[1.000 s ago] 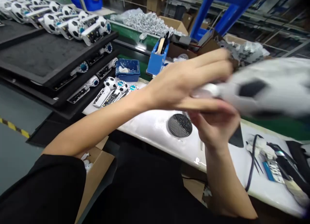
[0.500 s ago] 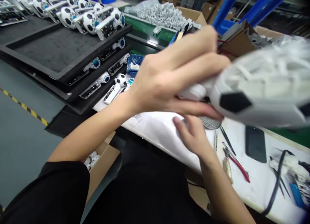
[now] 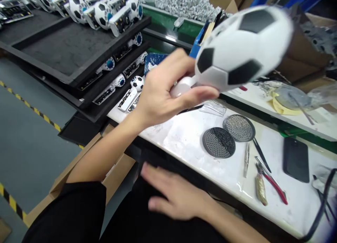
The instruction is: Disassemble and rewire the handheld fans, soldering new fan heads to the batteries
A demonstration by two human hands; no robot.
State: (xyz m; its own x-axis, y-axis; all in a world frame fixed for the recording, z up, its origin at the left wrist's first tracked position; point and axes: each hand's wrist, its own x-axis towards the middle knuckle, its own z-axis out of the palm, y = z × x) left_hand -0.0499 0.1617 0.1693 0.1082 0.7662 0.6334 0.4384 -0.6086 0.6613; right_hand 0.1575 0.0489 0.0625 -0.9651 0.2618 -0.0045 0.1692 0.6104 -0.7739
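My left hand (image 3: 163, 88) is shut around the white handle (image 3: 183, 87) of a white plastic device with a black-patched football head (image 3: 237, 50). The head sticks out to the upper right, slightly blurred. My fingers hide most of the handle. My right hand (image 3: 173, 194) hangs low near the bench's front edge, fingers spread and holding nothing. It is some way below the device and touches nothing I can make out. A smaller football-headed unit (image 3: 137, 83) lies on the bench beyond my left hand.
The white workbench (image 3: 184, 144) holds two round mesh discs (image 3: 218, 142), tweezers (image 3: 246, 159), red-handled pliers (image 3: 273, 187) and a black phone (image 3: 296, 160). Black trays (image 3: 65, 46) of finished units stand to the left. A cardboard box (image 3: 116, 173) sits below my left forearm.
My right hand has come away from the device and dropped towards the bench's front edge. My left hand has turned the football head upward. The view has swung right, showing more of the bench.
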